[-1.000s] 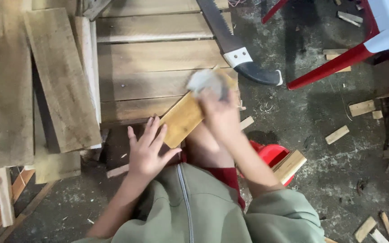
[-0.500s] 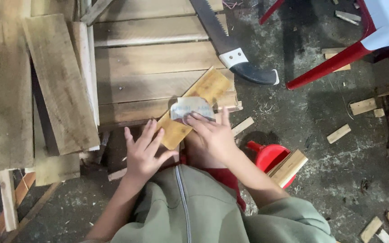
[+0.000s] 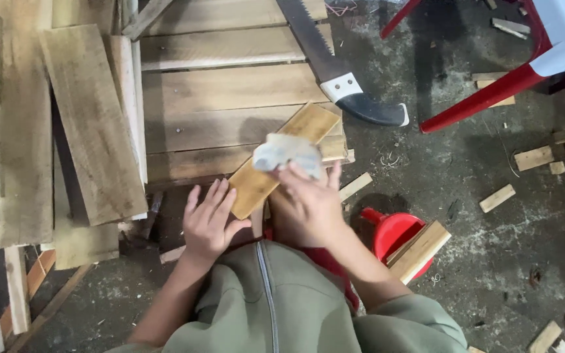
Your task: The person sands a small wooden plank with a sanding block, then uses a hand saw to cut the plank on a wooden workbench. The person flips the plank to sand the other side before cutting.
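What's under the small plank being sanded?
The plank lies slanted across the wider boards, its near end by the left hand. The right hand presses sandpaper on top. What lies beneath its near end is hidden.

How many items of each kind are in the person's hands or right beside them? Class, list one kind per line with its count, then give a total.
Small wooden board, steadied by the left hand: 1
Sandpaper piece, pressed on it by the right hand: 1
Handsaw: 1
Red tub: 1
Wood block in the tub: 1
Total: 5
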